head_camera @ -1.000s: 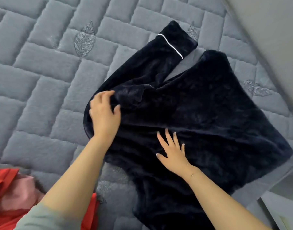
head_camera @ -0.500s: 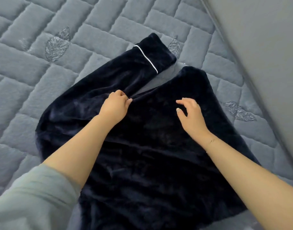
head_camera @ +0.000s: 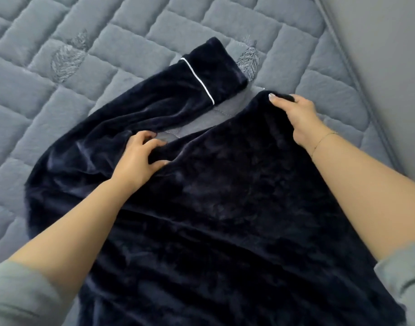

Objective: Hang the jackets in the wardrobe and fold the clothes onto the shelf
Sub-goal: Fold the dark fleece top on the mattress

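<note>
The dark velvet garment point(head_camera: 225, 196) is lying spread on the quilted bed point(head_camera: 60, 102), not yet folded. The left hand point(head_camera: 135, 161) is pinching cloth at the sleeve's base while the right hand point(head_camera: 298, 118) is gripping the far corner; shelving seems still ahead.

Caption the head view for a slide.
Both hands, left and right, grip dark velvet trousers on a quilted mattress.

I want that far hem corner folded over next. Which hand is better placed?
Right. The right hand already pinches the navy garment at that corner; the left hand grips fabric nearer the sleeve.
</note>
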Demonstrator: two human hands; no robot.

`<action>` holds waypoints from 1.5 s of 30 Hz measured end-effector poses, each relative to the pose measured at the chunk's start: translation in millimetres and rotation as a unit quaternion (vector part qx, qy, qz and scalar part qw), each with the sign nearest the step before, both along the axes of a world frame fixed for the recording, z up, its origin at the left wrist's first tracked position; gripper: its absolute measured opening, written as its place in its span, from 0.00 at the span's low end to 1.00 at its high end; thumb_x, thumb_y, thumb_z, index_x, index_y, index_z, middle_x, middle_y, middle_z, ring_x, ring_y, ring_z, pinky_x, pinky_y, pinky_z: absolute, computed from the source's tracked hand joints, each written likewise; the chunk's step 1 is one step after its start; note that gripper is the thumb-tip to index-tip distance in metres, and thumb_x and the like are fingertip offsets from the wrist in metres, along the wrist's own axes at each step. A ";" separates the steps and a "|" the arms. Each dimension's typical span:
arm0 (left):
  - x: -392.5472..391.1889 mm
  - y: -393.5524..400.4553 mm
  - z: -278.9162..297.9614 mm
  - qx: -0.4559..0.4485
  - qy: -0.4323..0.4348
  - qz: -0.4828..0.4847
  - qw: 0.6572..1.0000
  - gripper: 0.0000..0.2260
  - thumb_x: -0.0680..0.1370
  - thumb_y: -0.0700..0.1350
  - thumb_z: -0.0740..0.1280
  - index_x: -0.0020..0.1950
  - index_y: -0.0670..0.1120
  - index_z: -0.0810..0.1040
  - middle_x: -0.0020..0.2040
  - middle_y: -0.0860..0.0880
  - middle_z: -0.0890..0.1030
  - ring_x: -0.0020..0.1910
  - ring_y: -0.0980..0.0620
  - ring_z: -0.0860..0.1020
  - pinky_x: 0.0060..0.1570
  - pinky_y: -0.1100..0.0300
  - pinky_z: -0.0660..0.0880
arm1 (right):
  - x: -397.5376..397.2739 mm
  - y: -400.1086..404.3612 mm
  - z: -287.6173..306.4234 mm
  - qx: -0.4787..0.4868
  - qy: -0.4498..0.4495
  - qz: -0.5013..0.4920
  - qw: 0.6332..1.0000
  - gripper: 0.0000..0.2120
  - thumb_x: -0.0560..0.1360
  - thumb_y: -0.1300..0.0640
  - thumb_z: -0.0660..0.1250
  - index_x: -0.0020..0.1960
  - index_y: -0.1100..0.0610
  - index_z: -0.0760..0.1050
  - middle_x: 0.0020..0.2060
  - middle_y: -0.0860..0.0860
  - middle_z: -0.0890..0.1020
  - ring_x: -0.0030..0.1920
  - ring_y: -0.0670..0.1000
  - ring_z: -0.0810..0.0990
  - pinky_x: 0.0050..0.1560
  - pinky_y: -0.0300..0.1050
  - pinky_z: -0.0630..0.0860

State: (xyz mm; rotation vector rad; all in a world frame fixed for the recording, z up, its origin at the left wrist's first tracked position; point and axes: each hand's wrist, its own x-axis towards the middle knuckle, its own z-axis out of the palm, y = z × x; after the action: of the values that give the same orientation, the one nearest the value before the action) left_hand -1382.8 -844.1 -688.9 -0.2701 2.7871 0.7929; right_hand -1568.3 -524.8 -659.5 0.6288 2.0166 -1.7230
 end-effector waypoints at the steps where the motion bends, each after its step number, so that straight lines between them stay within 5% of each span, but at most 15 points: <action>1: 1.2 -3.5 -0.1 -0.016 0.021 -0.013 1.000 0.16 0.73 0.50 0.75 0.57 0.44 0.80 0.68 0.46 0.72 0.66 0.43 0.68 0.66 0.49 0.68 | -0.3 4.8 -0.6 -0.022 0.013 -0.021 0.999 0.08 0.69 0.56 0.78 0.41 0.54 0.80 0.35 0.50 0.85 0.38 0.49 0.85 0.40 0.46 0.82; 3: 5.3 -10.2 1.6 -0.043 0.059 -0.041 0.996 0.14 0.74 0.54 0.71 0.51 0.44 0.80 0.65 0.48 0.75 0.61 0.45 0.73 0.59 0.46 0.74 | -0.6 17.3 0.2 -0.054 0.027 -0.052 0.997 0.07 0.69 0.58 0.78 0.42 0.55 0.81 0.36 0.51 0.86 0.39 0.50 0.85 0.41 0.45 0.82; 8: 18.8 -28.1 7.5 0.011 0.053 -0.062 0.997 0.23 0.74 0.59 0.69 0.67 0.54 0.73 0.63 0.57 0.73 0.55 0.55 0.75 0.56 0.57 0.74 | -4.1 40.7 8.0 -0.127 0.084 -0.162 0.975 0.12 0.76 0.71 0.65 0.42 0.55 0.74 0.44 0.48 0.85 0.50 0.49 0.84 0.55 0.44 0.80; 11: 13.8 -42.2 14.1 -0.004 0.068 -0.053 0.996 0.17 0.75 0.61 0.65 0.52 0.49 0.78 0.49 0.57 0.79 0.49 0.50 0.79 0.50 0.55 0.74 | -12.9 63.2 23.1 -0.180 0.099 -0.207 0.957 0.14 0.79 0.71 0.58 0.47 0.52 0.72 0.39 0.43 0.85 0.30 0.41 0.77 0.31 0.33 0.70; 16: -25.8 -62.3 25.2 0.000 0.015 -0.021 1.000 0.23 0.71 0.74 0.60 0.46 0.55 0.75 0.43 0.56 0.80 0.47 0.54 0.77 0.52 0.52 0.72 | -9.7 61.0 20.2 0.120 0.065 0.026 0.990 0.06 0.81 0.56 0.63 0.45 0.50 0.72 0.40 0.48 0.80 0.30 0.41 0.79 0.28 0.35 0.71; 19: -41.3 -52.9 19.2 0.027 -0.085 -0.055 0.995 0.28 0.69 0.77 0.54 0.42 0.56 0.80 0.43 0.56 0.81 0.48 0.55 0.78 0.57 0.51 0.72 | -4.7 31.0 5.1 0.146 -0.019 0.043 0.988 0.16 0.75 0.39 0.68 0.40 0.51 0.76 0.32 0.45 0.78 0.28 0.42 0.75 0.29 0.35 0.71; 23: -51.2 -36.4 9.3 0.075 -0.117 -0.036 0.990 0.16 0.70 0.71 0.67 0.43 0.60 0.81 0.42 0.59 0.82 0.47 0.59 0.79 0.54 0.56 0.73 | -7.1 6.5 -6.8 0.106 -0.018 0.054 0.993 0.24 0.68 0.38 0.75 0.53 0.55 0.79 0.44 0.49 0.85 0.42 0.46 0.83 0.44 0.42 0.80; 26: -57.4 -30.4 6.5 0.121 -0.132 -0.043 0.983 0.10 0.72 0.62 0.71 0.42 0.57 0.80 0.40 0.58 0.83 0.44 0.59 0.80 0.49 0.59 0.74 | -19.1 -5.5 -3.7 0.064 0.044 0.044 0.996 0.09 0.73 0.52 0.75 0.48 0.56 0.80 0.37 0.48 0.84 0.37 0.43 0.83 0.41 0.40 0.79; 29: -75.4 -30.7 9.4 0.176 -0.028 0.033 0.983 0.07 0.75 0.56 0.72 0.41 0.55 0.78 0.35 0.59 0.80 0.36 0.62 0.77 0.43 0.60 0.74 | -34.6 -2.4 6.1 0.040 0.111 -0.034 0.992 0.04 0.76 0.57 0.71 0.44 0.52 0.77 0.37 0.45 0.82 0.37 0.41 0.82 0.41 0.37 0.79; 34: -98.5 -16.5 3.2 0.024 -0.048 0.010 0.999 0.08 0.76 0.55 0.70 0.47 0.53 0.76 0.45 0.53 0.77 0.49 0.48 0.77 0.49 0.55 0.69 | -42.1 -7.6 -16.7 0.086 0.082 -0.012 0.993 0.09 0.79 0.66 0.65 0.50 0.52 0.75 0.42 0.48 0.80 0.42 0.43 0.78 0.46 0.37 0.78; 37: -86.5 -17.0 3.7 -0.032 0.008 -0.019 0.999 0.15 0.78 0.56 0.67 0.62 0.53 0.78 0.59 0.49 0.77 0.60 0.45 0.76 0.62 0.50 0.68 | -37.2 -14.0 -33.4 0.119 0.072 0.027 0.990 0.15 0.80 0.65 0.63 0.65 0.55 0.71 0.50 0.49 0.78 0.46 0.44 0.77 0.41 0.32 0.76; 38: -78.9 -18.9 1.7 -0.061 0.004 -0.052 0.997 0.19 0.79 0.58 0.64 0.70 0.57 0.73 0.69 0.47 0.72 0.68 0.43 0.70 0.72 0.42 0.59 | -37.0 -14.0 -35.6 0.131 0.073 0.033 0.988 0.18 0.80 0.64 0.64 0.68 0.55 0.69 0.51 0.49 0.77 0.48 0.45 0.77 0.42 0.31 0.76; 41: -62.8 -28.3 -5.5 -0.082 -0.037 -0.054 0.994 0.21 0.81 0.64 0.47 0.75 0.68 0.59 0.81 0.51 0.44 0.79 0.52 0.41 0.70 0.35 0.31 | -34.8 -13.4 -35.6 0.153 0.069 0.038 0.985 0.24 0.78 0.62 0.67 0.72 0.56 0.63 0.60 0.53 0.75 0.59 0.50 0.76 0.57 0.42 0.77; 43: -67.3 -35.9 -9.7 -0.088 -0.027 0.004 0.996 0.21 0.83 0.62 0.46 0.75 0.67 0.60 0.81 0.51 0.43 0.79 0.52 0.39 0.71 0.33 0.35 | -26.8 -16.7 -31.7 0.278 0.138 0.061 0.949 0.30 0.77 0.60 0.70 0.74 0.59 0.61 0.67 0.58 0.70 0.66 0.55 0.71 0.69 0.45 0.68; 45: -81.0 -37.3 -9.3 -0.145 -0.015 0.030 0.989 0.21 0.83 0.60 0.53 0.77 0.63 0.59 0.81 0.48 0.48 0.78 0.44 0.48 0.69 0.31 0.50 | -8.8 -29.9 -22.7 0.429 0.256 0.075 0.863 0.29 0.76 0.57 0.69 0.73 0.62 0.64 0.69 0.60 0.68 0.69 0.58 0.68 0.71 0.48 0.63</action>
State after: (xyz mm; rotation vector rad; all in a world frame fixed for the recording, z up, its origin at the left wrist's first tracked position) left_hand -1463.9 -881.4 -698.2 -0.4143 2.8721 0.3887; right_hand -1577.2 -554.7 -682.2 0.2310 3.1320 -0.8650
